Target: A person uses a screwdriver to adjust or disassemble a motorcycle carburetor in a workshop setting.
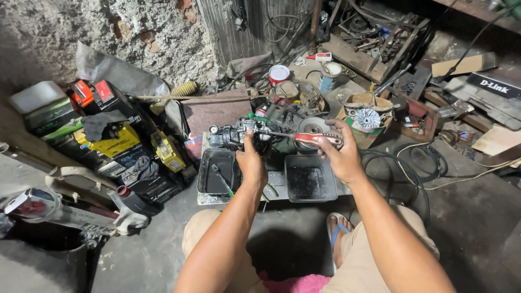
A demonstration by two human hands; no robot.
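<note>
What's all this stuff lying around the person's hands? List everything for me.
metal engine part: one, dark grey, held above the trays
screwdriver: one, red handle, in the right hand
trays: two, black, on the floor below the hands
batteries: several, black, yellow and red, stacked at left
round can: one, red and white, behind the trays
finned metal disc: one, silver, in a box at right
cables: several, black, coiled at right
left hand: gripping the engine part
right hand: gripping the screwdriver
</note>
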